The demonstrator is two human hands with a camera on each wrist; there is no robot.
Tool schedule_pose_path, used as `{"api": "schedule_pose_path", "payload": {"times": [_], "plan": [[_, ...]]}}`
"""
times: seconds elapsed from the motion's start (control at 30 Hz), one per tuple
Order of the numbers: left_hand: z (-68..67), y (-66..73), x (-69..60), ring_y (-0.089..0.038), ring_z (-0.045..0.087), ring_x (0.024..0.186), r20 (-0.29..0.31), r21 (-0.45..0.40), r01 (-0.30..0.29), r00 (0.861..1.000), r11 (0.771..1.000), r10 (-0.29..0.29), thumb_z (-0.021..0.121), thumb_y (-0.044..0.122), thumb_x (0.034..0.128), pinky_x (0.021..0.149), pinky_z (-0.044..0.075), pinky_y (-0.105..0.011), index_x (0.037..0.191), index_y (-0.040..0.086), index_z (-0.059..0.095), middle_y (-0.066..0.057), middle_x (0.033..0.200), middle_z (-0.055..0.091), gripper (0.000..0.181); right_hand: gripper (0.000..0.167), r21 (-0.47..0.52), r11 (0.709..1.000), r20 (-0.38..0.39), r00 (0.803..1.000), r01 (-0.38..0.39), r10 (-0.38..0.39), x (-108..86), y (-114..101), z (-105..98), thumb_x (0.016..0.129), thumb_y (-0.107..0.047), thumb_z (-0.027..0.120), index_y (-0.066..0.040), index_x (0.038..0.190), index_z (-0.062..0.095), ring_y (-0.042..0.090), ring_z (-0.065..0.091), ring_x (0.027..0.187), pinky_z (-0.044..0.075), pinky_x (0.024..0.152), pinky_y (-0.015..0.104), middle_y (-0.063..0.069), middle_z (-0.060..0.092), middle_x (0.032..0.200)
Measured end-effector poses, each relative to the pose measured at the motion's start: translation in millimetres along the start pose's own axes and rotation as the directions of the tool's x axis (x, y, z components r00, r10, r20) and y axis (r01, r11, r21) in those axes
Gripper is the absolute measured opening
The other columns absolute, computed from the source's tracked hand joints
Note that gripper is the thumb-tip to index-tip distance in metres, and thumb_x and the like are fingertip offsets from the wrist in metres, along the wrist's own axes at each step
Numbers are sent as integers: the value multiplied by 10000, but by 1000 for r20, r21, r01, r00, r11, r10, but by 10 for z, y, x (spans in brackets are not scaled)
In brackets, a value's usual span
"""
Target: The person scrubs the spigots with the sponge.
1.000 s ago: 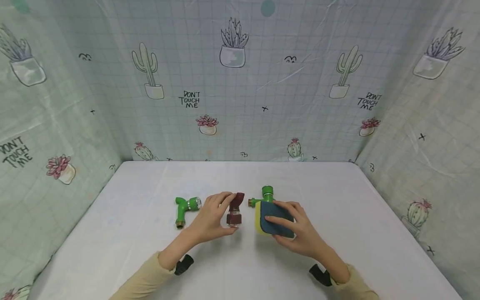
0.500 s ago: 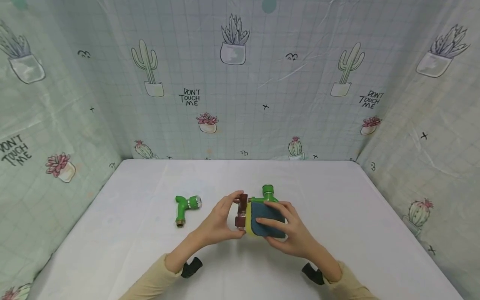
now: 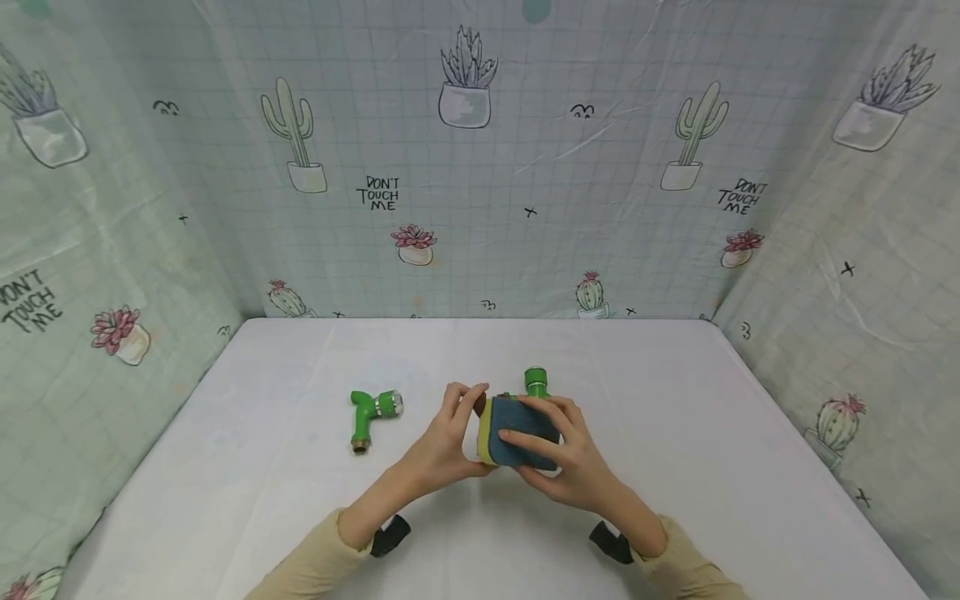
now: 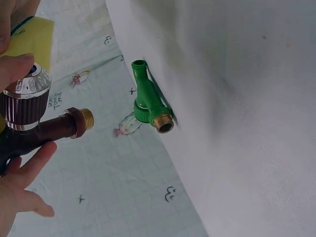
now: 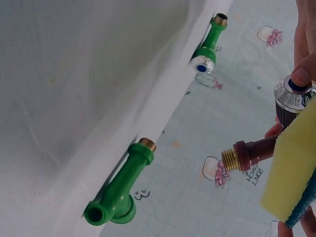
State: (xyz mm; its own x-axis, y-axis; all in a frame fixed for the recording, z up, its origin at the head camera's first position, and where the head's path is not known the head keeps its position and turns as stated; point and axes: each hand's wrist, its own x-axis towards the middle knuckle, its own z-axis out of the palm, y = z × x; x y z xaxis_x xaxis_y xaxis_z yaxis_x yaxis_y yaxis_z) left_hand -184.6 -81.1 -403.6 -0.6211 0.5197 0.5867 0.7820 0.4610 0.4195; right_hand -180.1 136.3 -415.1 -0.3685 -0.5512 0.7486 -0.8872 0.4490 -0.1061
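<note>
Cactus-print curtain [image 3: 495, 250] behind, white desk [image 3: 300, 358] below, and over it the left hand [image 3: 438, 446] has the dark red tap [image 5: 260, 149] pinched, its long axis running from near thumb to far fingertips. Brass threads [image 4: 88, 118] point out of that grip, deskward! Just right, the right hand [image 3: 576, 460] clasps the sponge [image 3: 523, 423], fingers spread, yellow side facing the tap; contact is hard to tell.
</note>
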Motion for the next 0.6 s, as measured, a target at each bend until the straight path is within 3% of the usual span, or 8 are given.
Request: {"api": "schedule_pose_path", "payload": {"times": [0.07,0.2,0.27,0.33,0.43,0.6], "plan": [[-2,14,-5,-143,448,1007,-3,8,-9,1000,1000,9,829,131,548,873,464,-387,1346,-15,248,-84,1078,350,998,342,-1,1000,-4,1000,-2,2,7,-8,6,842,-413,545,-266,1146,596,264,360,1086,402,806,435,155,446,1286],[-7,24,-12,-169,467,1005,-35,51,-12,999,999,14,841,157,531,908,352,-615,1309,-5,306,-84,1085,395,958,340,1,1000,-7,1000,8,-8,23,-11,10,837,-404,558,-266,1145,598,267,359,1088,398,811,438,156,447,1285],[-6,16,-23,-159,473,989,-57,49,-14,998,999,16,848,172,519,914,358,-603,1269,14,352,-73,1074,419,913,342,9,1000,-12,1000,17,-17,27,-8,8,833,-394,567,-261,1146,599,268,362,1084,397,810,436,159,449,1282],[1,2,-34,-152,479,970,-82,7,-17,996,1000,17,853,172,511,892,437,-482,1255,15,377,-68,1070,440,897,344,24,1000,-15,1000,20,-20,27,-4,1,832,-388,571,-255,1148,598,264,365,1082,401,810,428,160,450,1281],[11,-13,-47,-169,503,987,-95,-127,0,995,992,-12,846,125,524,847,487,-323,1276,18,374,-74,1085,458,894,344,51,999,-18,1000,15,-14,25,4,-24,835,-380,565,-244,1150,597,255,371,1078,411,808,416,165,452,1278],[3,7,-45,-291,554,1050,-87,-296,63,992,953,-93,828,45,540,875,468,-433,1303,16,345,-148,1149,462,904,362,41,999,-1,1000,-22,22,34,32,-101,841,-407,539,-248,1163,589,234,373,1073,445,784,399,156,455,1277]]}}
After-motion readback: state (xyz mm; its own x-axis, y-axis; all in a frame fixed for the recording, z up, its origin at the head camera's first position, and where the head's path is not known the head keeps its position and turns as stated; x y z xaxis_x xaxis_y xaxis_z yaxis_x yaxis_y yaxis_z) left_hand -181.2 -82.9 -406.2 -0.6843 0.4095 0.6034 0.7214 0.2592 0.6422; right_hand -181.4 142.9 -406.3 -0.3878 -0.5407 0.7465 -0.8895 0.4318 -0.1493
